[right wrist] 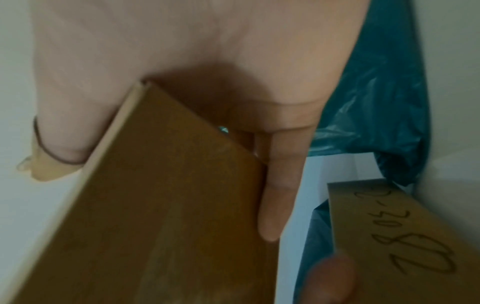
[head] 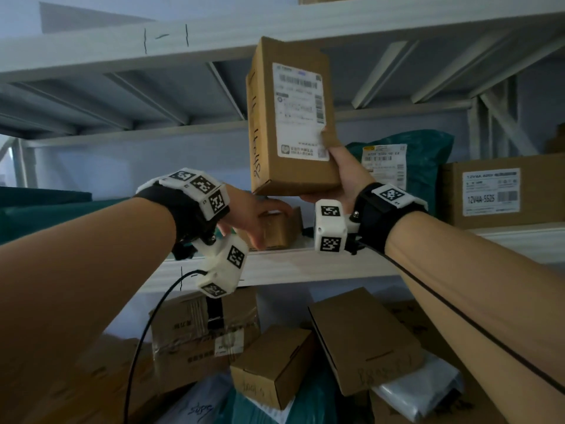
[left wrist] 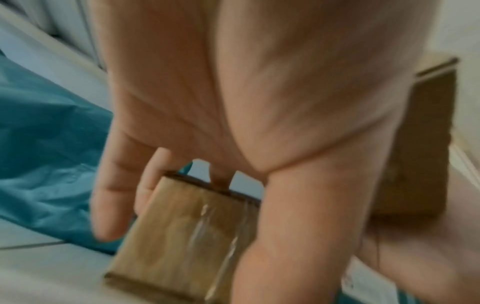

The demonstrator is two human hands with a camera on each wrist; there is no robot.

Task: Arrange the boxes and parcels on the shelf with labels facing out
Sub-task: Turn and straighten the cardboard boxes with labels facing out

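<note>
My right hand [head: 333, 175] holds a tall cardboard box [head: 290, 123] upright in the air above the middle shelf [head: 305, 267]. Its white shipping label [head: 301, 111] faces me. The thumb presses the label's lower right corner and the fingers wrap the bottom and back, as the right wrist view shows on the box [right wrist: 168, 195]. My left hand [head: 256, 215] grips a small taped cardboard box [head: 276, 229] that stands on the shelf just below the tall one. In the left wrist view the fingers curl over the far edge of this small box [left wrist: 182, 236] and the thumb runs along its side.
A teal poly parcel [head: 422, 160] and a brown box [head: 501, 191] stand on the shelf to the right, labels outward. Teal bags [head: 46, 209] lie at the left. Several boxes [head: 275, 362] are piled on the lower shelf. The upper shelf's beam [head: 183, 41] is close overhead.
</note>
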